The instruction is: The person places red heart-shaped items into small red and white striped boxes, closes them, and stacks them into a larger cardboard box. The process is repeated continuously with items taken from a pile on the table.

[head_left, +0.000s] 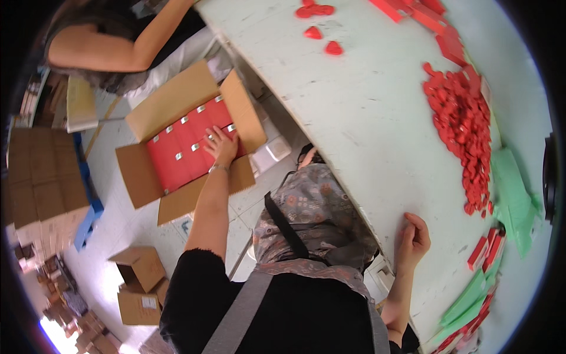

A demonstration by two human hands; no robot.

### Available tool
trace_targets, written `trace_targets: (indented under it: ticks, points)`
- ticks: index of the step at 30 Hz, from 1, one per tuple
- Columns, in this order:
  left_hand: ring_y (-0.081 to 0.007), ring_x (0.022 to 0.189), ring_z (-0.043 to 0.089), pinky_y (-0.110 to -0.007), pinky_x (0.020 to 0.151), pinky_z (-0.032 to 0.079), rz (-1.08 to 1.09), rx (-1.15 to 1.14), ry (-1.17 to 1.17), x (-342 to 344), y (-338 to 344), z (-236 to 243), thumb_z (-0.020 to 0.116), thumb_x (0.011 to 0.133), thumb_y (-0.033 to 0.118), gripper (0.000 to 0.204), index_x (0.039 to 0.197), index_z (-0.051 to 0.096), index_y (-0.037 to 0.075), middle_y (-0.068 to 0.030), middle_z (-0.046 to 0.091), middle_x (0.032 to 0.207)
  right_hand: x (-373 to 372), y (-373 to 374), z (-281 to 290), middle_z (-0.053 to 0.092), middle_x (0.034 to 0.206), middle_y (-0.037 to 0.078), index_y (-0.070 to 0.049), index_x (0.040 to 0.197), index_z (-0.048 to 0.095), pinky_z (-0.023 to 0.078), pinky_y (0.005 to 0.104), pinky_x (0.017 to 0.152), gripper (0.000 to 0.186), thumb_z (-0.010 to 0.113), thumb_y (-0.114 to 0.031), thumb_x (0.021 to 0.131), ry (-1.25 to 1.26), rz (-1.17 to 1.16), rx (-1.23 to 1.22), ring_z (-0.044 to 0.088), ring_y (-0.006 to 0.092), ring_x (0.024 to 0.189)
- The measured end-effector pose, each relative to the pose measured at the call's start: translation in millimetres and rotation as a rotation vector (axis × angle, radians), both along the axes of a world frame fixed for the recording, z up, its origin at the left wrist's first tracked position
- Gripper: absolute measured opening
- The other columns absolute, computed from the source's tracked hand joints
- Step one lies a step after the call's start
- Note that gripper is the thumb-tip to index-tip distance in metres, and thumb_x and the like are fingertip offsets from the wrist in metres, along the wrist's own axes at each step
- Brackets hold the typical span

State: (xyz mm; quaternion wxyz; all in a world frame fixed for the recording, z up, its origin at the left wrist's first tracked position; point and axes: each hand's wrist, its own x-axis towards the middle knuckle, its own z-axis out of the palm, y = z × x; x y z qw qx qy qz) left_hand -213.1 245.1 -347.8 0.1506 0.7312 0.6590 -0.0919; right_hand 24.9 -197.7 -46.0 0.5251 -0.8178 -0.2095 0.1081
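My left hand (pixel 221 146) lies with spread fingers on top of red boxes (pixel 191 130), packed side by side in a cardboard carton (pixel 140 174). Each box carries small pale labels. The carton's flaps stand folded outward. On the right, my right hand (pixel 414 239) rests at the edge of the pale table (pixel 365 118), its fingers loosely bent and holding nothing visible. Beyond it on the table is a heap of small shiny red pieces (pixel 463 127), the nearest things to that hand along with some red boxes (pixel 488 251).
A co-worker's arm (pixel 112 50) reaches in at the upper left. Green plastic bags (pixel 512 194) and more red boxes (pixel 427 16) line the table's far side. Open cartons (pixel 141 283) stand on the floor, and stacked cartons (pixel 47 177) sit on a blue pallet (pixel 88 221).
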Motion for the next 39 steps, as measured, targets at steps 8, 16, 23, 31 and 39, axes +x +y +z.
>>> trace_targets:
  ticks: [8, 16, 23, 31, 39]
  points:
    - [-0.0476, 0.131, 0.04, -0.066, 0.093, 0.042, -0.487, 0.197, 0.235, -65.3, 52.4, -82.4, 0.039, 0.094, 0.059, 0.071, 0.149, 0.032, 0.014, -0.0208, 0.032, 0.153, 94.3, -96.7, 42.5, 0.067, 0.109, 0.011, -0.004, 0.103, 0.067, 0.051, 0.0374, 0.084, 0.029, 0.065, 0.003, 0.075, -0.958, -0.306, -0.386, 0.061, 0.0302, 0.098]
    - [-0.0428, 0.13, 0.043, -0.057, 0.096, 0.046, 0.125, 0.858, -0.248, -22.0, 37.8, 65.0, 0.053, 0.096, 0.047, 0.064, 0.143, 0.039, 0.006, -0.023, 0.035, 0.149, 201.7, -282.8, 58.4, 0.044, 0.141, 0.019, -0.012, 0.139, 0.044, 0.043, 0.0504, 0.096, 0.079, 0.074, -0.047, 0.075, -0.566, -0.934, -1.182, 0.048, 0.0363, 0.123]
    - [-0.0306, 0.132, 0.042, -0.045, 0.1, 0.046, -0.716, 0.08, -1.414, 157.5, -207.1, 312.3, 0.05, 0.1, 0.026, 0.059, 0.145, 0.029, -0.006, -0.0169, 0.036, 0.148, 164.3, -244.3, 53.8, 0.065, 0.108, 0.011, 0.004, 0.136, 0.047, 0.051, 0.0353, 0.084, 0.07, 0.06, -0.048, 0.091, 0.233, -0.372, 0.195, 0.061, 0.0178, 0.1]
    - [-0.0161, 0.106, 0.058, -0.031, 0.095, 0.047, -0.622, -1.52, -0.955, 275.1, -377.9, 347.1, 0.077, 0.075, 0.007, 0.069, 0.136, 0.044, 0.004, -0.0064, 0.058, 0.118, 200.4, -258.6, 73.6, 0.073, 0.098, 0.008, -0.001, 0.104, 0.07, 0.052, 0.033, 0.08, 0.021, 0.067, -0.017, 0.09, -0.256, -0.267, 0.031, 0.066, 0.0155, 0.087]
    - [-0.018, 0.104, 0.06, -0.035, 0.095, 0.05, -0.335, -1.546, -1.058, 274.0, -390.2, 320.4, 0.068, 0.077, 0.007, 0.061, 0.133, 0.044, 0.003, -0.0074, 0.059, 0.113, 501.0, -550.5, 65.9, 0.048, 0.14, 0.025, -0.004, 0.139, 0.05, 0.037, 0.0376, 0.108, 0.097, 0.044, -0.08, 0.079, -0.346, -1.051, -0.874, 0.047, 0.0332, 0.131]
